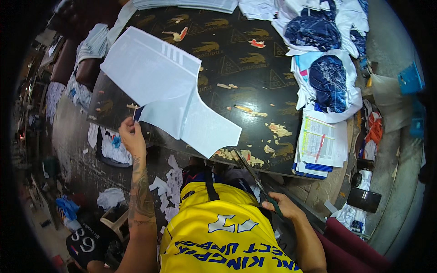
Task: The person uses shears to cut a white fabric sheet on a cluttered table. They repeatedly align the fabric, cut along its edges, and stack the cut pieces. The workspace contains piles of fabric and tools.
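Cloth [166, 86], white, lies slantwise on the black table [255, 98], its long axis running from the table's far left to its near edge, where the right hand [286, 207] grips scissors [251, 171] aimed at its narrow end, while the nearer left hand [131, 136] pinches its edge.

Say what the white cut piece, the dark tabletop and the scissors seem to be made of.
White cut piece: probably fabric, smooth and matte, softly creased; paper isn't ruled out.
Dark tabletop: likely coated plywood, slightly glossy; pale, woody patches show through the dark face.
Scissors: slim, greyish blades suggest metal; the green handle, partly hidden, could be plastic or painted metal.
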The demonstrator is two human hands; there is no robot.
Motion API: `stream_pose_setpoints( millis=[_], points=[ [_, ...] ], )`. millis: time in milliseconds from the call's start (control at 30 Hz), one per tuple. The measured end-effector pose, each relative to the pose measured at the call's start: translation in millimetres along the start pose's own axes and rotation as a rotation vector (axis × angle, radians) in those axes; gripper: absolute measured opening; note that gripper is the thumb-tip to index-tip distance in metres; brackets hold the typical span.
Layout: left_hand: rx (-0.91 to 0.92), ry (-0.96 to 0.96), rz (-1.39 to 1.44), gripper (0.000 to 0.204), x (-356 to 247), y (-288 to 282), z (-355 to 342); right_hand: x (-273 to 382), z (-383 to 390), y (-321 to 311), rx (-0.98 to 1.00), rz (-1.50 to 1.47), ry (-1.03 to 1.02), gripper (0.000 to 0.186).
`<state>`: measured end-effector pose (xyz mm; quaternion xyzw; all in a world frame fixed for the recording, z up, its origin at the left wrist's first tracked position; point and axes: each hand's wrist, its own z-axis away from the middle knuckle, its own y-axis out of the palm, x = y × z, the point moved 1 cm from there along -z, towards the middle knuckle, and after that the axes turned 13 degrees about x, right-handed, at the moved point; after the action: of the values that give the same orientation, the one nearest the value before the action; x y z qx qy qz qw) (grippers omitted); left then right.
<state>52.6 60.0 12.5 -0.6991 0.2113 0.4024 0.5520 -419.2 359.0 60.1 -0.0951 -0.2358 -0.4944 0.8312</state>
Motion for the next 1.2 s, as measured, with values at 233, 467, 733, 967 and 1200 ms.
stream_pose_setpoints(
  millis=[233, 467, 733, 967, 1200],
  points=[
    [0.735, 0.673, -0.253, 0.023, -46, 49, 108, 37, -50, 31, 0.098, 0.147, -0.014, 0.070],
    [0.886, 0.664, -0.187, 0.027, -45, 62, 117, 77, -84, 65, -0.032, -0.015, -0.072, 0.065],
    [0.907, 0.677, -0.189, 0.030, -39, 61, 115, 83, -85, 73, -0.050, -0.009, 0.017, 0.058],
    [0.966, 0.665, -0.209, 0.032, -39, 62, 110, 95, -92, 72, -0.091, -0.058, -0.070, 0.068],
    [0.949, 0.689, -0.203, 0.035, -40, 63, 108, 122, -104, 63, -0.105, -0.023, 0.011, 0.071]
  ],
)
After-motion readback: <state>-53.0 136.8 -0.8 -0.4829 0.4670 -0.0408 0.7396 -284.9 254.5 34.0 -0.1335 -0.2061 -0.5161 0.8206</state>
